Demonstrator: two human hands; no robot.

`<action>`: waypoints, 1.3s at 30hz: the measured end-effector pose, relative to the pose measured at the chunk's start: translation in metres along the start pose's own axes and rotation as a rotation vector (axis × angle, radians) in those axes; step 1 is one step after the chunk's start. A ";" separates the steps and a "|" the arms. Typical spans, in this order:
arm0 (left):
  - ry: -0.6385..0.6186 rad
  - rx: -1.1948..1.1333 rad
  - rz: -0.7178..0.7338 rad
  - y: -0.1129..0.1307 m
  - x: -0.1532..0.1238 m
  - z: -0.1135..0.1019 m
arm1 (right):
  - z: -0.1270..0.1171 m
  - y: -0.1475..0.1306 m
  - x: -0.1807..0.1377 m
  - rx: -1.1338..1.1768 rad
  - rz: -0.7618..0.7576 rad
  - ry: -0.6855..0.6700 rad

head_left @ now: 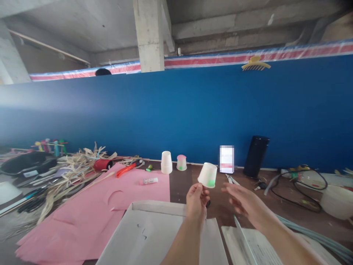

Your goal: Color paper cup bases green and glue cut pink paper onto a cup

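White box lid point(157, 235) lies beneath the left hand point(196, 202) on a brown table point(183, 189), blue partition point(193, 114) beyond; that hand pinches a tilted paper cup point(207, 174) by its lower edge, while the right hand point(245, 200), loosely open, holds nothing beside it.

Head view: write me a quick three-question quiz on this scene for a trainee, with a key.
1. Which hand holds the tilted paper cup?
2. True or false: the right hand is gripping the black cylinder.
3. What colour is the top of the small cup standing beside the stacked white cups? A) blue B) pink C) yellow

Key
1. The left hand.
2. False; it is open, with nothing visible in it.
3. B, pink.
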State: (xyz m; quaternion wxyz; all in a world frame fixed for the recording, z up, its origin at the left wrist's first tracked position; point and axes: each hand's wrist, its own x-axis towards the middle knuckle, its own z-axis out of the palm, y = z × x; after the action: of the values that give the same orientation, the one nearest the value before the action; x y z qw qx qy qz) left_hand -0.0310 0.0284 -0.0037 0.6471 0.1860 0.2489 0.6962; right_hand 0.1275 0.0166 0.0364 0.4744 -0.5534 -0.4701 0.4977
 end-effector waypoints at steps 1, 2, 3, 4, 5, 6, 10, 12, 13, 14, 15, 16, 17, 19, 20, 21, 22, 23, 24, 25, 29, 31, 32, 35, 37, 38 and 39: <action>-0.016 -0.010 -0.011 0.000 0.000 -0.001 | 0.010 -0.001 0.005 0.159 0.072 -0.035; -0.029 -0.013 -0.021 0.000 0.000 -0.002 | 0.018 0.000 0.009 0.273 0.108 -0.075; -0.037 -0.010 -0.027 0.000 0.000 -0.003 | 0.025 0.003 0.013 0.369 0.116 -0.098; -0.043 -0.005 -0.030 -0.001 0.000 -0.003 | 0.029 0.007 0.016 0.446 0.119 -0.108; -0.046 0.003 -0.031 -0.002 0.000 -0.004 | 0.031 0.011 0.019 0.509 0.118 -0.113; -0.048 0.014 -0.032 -0.002 0.000 -0.004 | 0.031 0.015 0.021 0.557 0.117 -0.114; -0.077 0.084 -0.034 -0.006 0.000 -0.003 | 0.022 0.025 0.026 0.631 0.087 -0.141; -0.091 0.118 -0.034 -0.007 -0.001 -0.003 | 0.016 0.028 0.026 0.636 0.077 -0.169; -0.097 0.131 -0.034 -0.007 -0.001 -0.003 | 0.014 0.029 0.026 0.634 0.080 -0.182; -0.099 0.150 -0.033 -0.007 -0.002 -0.004 | 0.013 0.031 0.025 0.633 0.082 -0.193; -0.095 0.181 -0.032 -0.008 -0.002 -0.004 | 0.012 0.032 0.025 0.634 0.082 -0.202; -0.084 0.227 -0.031 -0.008 -0.002 -0.004 | 0.011 0.034 0.026 0.642 0.075 -0.208; -0.065 0.291 -0.034 -0.007 -0.002 -0.004 | 0.011 0.036 0.026 0.657 0.062 -0.211; 0.002 0.445 -0.035 -0.005 0.000 0.000 | 0.010 0.039 0.027 0.692 0.033 -0.210; 0.044 0.540 -0.031 -0.003 0.002 0.002 | 0.010 0.040 0.028 0.709 0.021 -0.213; 0.086 0.642 -0.011 0.002 0.005 0.006 | 0.010 0.041 0.029 0.726 0.014 -0.220; 0.134 0.772 0.020 0.008 0.008 0.010 | 0.009 0.041 0.030 0.745 0.013 -0.231; 0.139 0.987 0.068 0.017 0.011 0.014 | 0.009 0.042 0.031 0.765 0.015 -0.243; 0.117 1.260 0.130 0.028 0.015 0.017 | 0.008 0.042 0.031 0.788 0.017 -0.253; 0.113 1.357 0.153 0.041 0.019 0.019 | 0.008 0.041 0.031 0.810 0.020 -0.263; 0.098 1.669 0.211 0.108 0.037 0.011 | 0.008 0.039 0.027 0.860 0.026 -0.302; 0.138 1.876 0.193 0.141 0.046 -0.003 | 0.009 0.038 0.026 0.865 0.030 -0.320; 0.160 1.975 0.166 0.155 0.049 -0.012 | 0.009 0.037 0.025 0.863 0.031 -0.323; 0.183 2.225 0.076 0.185 0.058 -0.037 | 0.011 0.038 0.024 0.850 0.040 -0.322; 0.195 2.343 0.039 0.196 0.062 -0.052 | 0.012 0.039 0.024 0.829 0.052 -0.317; 0.200 2.385 0.032 0.199 0.064 -0.058 | 0.012 0.039 0.024 0.817 0.057 -0.313; 0.202 2.421 0.025 0.201 0.065 -0.064 | 0.012 0.040 0.023 0.804 0.063 -0.309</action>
State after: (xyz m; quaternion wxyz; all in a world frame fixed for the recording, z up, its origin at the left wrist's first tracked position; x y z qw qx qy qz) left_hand -0.2368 0.0786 0.0588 0.0256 0.6175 0.7856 0.0308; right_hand 0.1185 0.0360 -0.0061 0.5608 -0.2579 -0.2871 0.7325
